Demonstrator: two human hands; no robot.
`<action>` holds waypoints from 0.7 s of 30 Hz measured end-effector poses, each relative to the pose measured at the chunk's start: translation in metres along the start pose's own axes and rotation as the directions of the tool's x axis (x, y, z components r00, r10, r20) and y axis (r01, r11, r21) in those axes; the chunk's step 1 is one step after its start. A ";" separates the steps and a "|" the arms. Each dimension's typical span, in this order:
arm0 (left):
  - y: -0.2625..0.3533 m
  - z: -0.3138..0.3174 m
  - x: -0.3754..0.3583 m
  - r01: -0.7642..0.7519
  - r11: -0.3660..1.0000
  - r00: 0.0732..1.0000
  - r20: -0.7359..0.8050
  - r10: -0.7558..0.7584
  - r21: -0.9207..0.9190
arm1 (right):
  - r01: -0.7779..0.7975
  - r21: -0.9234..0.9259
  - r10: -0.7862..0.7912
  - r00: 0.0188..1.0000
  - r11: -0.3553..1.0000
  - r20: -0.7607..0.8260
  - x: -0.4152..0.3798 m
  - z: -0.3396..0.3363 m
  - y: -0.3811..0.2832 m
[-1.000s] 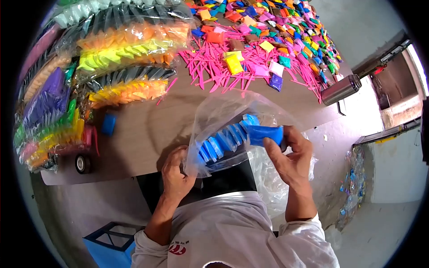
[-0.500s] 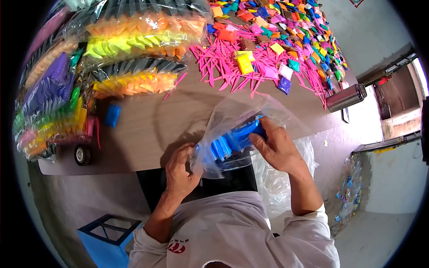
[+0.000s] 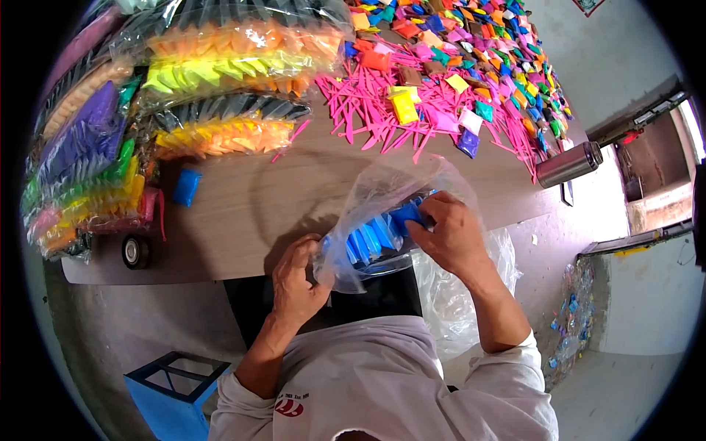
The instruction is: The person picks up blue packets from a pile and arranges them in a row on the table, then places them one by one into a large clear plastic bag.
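A clear plastic bag (image 3: 368, 195) lies over the table's front edge, with a row of blue packets (image 3: 373, 239) inside it. My left hand (image 3: 299, 275) is closed on the bag's left end. At the right end of the row, inside the bag's open side, my right hand (image 3: 448, 228) pinches the packets with thumb and fingers; its fingertips are partly hidden by the packets and film.
Filled bags of coloured packets (image 3: 220, 66) cover the table's left side. Pink plastic sticks (image 3: 360, 110) and loose packets (image 3: 507, 66) spread behind. A steel flask (image 3: 570, 164), tape roll (image 3: 135, 252), single blue packet (image 3: 187, 187) and blue stool (image 3: 173, 400) surround the workspace.
My right hand has shifted slightly, its fingers now curled more over the right end of the blue packets. The packets sit more bunched in the bag. My left hand has barely moved.
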State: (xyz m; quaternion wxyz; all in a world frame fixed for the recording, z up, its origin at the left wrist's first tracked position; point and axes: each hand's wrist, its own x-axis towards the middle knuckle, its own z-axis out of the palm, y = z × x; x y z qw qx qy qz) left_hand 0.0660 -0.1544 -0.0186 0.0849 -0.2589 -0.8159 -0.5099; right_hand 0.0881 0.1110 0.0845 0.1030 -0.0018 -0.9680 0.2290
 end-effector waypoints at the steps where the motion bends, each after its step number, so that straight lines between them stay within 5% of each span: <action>1: 0.000 0.000 0.000 0.001 1.000 1.000 0.000 -0.001 0.000 | 0.011 -0.015 -0.011 1.000 1.000 0.016 -0.001 0.006 0.003; 9: 0.001 0.000 0.000 0.017 1.000 1.000 0.005 -0.016 -0.019 | 0.054 -0.001 -0.054 0.996 0.999 0.069 0.008 -0.009 -0.001; 15: 0.001 0.000 -0.001 0.003 1.000 1.000 -0.005 -0.003 0.009 | 0.127 -0.175 -0.113 0.989 0.976 0.091 0.012 0.012 0.002; 18: 0.000 -0.001 0.000 0.002 1.000 1.000 0.002 -0.002 0.009 | 0.142 -0.143 -0.130 0.988 0.980 0.089 0.013 0.005 -0.003; 21: 0.000 0.000 -0.003 0.015 1.000 1.000 -0.005 -0.015 -0.007 | 0.003 0.109 0.001 0.999 0.994 -0.032 0.005 -0.017 -0.020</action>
